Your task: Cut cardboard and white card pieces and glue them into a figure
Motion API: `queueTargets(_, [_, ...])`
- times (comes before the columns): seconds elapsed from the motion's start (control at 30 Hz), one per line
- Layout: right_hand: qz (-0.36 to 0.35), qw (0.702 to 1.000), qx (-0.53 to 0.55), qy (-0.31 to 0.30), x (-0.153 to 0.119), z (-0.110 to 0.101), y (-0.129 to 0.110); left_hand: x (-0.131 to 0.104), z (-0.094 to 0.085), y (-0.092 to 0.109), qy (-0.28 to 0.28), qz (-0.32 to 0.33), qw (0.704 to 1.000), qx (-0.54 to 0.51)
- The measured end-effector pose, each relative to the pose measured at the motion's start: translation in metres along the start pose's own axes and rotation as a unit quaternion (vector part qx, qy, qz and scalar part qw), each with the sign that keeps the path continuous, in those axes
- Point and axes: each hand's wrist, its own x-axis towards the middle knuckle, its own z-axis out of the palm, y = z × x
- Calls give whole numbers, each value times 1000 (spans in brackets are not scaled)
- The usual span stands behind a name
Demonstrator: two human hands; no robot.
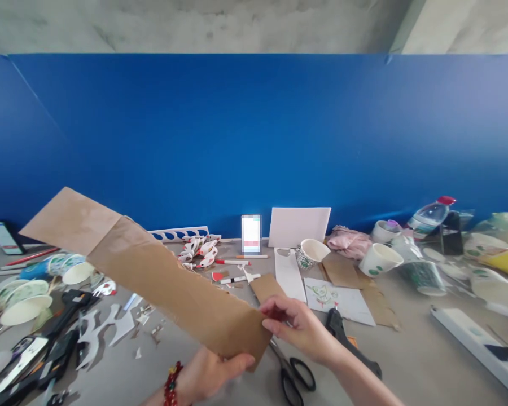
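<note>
Though it creases at frame left, the cardboard strip (173, 287) looks light and stiff; left hand (209, 373) and right hand (298, 327) aptly pinch its lower-centre end.

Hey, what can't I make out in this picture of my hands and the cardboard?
All in the head view:
- Left hand: fingers other than the thumb, hidden behind the cardboard strip.
- Scissors: blade tips, covered by the cardboard.
- Upright phone: screen content, blurred by pixelation.
- White power strip: far end, cut off by the right edge.
</note>
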Motion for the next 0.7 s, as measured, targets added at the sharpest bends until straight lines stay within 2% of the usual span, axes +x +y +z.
queueTargets(0.1, [-10, 1000, -22, 11, 2, -2, -1, 4, -1, -2, -36, -2, 996, -76])
queueTargets(0.17, [-24, 998, -46, 31, -2, -11, 1, 4, -8, -6, -28, 8, 989, -144])
queueTargets(0.23, [-37, 994, -79, 60, -9, -23, 6, 3, -18, -11, 26, 19, 971, -237])
queueTargets(0.3, [-56, 988, -117, 82, -19, -35, 13, 3, -32, -15, 134, 23, 942, -308])
queueTargets(0.37, [-71, 982, -144, 100, -28, -46, 21, 3, -46, -15, 214, 34, 909, -355])
queueTargets(0.47, [-61, 974, -186, 111, -39, -55, 32, 6, -63, -8, 283, 53, 882, -373])
queueTargets(0.57, [-27, 958, -271, 87, -41, -57, 35, 15, -67, 7, 269, 71, 892, -357])
queueTargets(0.7, [-26, 933, -352, 70, -35, -53, 21, 35, -57, 39, 266, 102, 913, -294])
